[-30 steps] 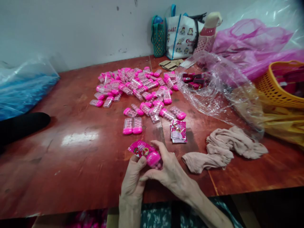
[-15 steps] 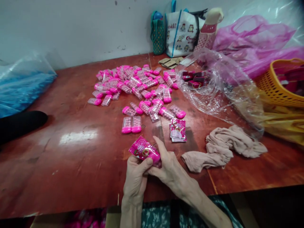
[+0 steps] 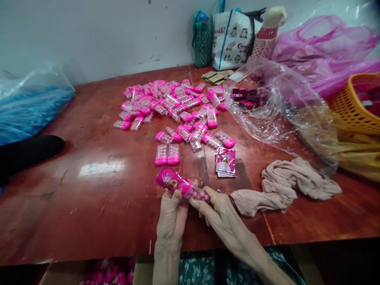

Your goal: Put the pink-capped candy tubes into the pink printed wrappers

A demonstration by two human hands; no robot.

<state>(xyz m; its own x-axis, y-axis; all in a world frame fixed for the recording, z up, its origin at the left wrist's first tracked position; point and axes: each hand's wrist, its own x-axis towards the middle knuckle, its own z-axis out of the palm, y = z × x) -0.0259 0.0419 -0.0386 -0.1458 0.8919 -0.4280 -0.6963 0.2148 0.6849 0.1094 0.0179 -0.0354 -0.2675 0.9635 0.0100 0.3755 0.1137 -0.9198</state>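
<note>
Near the table's front edge, my left hand (image 3: 172,211) is closed on a shiny pink printed sleeve (image 3: 166,179). The sleeve sits over the pink-capped end of a small clear candy container (image 3: 198,194), whose pink candy balls show at the other end. My right hand (image 3: 218,208) pinches that clear end between thumb and fingers. Just beyond my hands, two upright-looking candy containers (image 3: 168,154) lie side by side. A small stack of flat printed sleeves (image 3: 226,161) rests to their right.
A heap of candy containers (image 3: 166,99) covers the table's far middle. A crumpled beige cloth (image 3: 282,190) lies right, with clear plastic film (image 3: 267,122) and a yellow basket (image 3: 346,103) behind. Left are a bag of blue pieces (image 3: 32,107) and a black rounded object (image 3: 35,152).
My right hand has shifted from beside the sleeve to the container's clear end, fingers now pinching it. More of the candy balls show, and the sleeve lies flatter. The view has shifted slightly.
</note>
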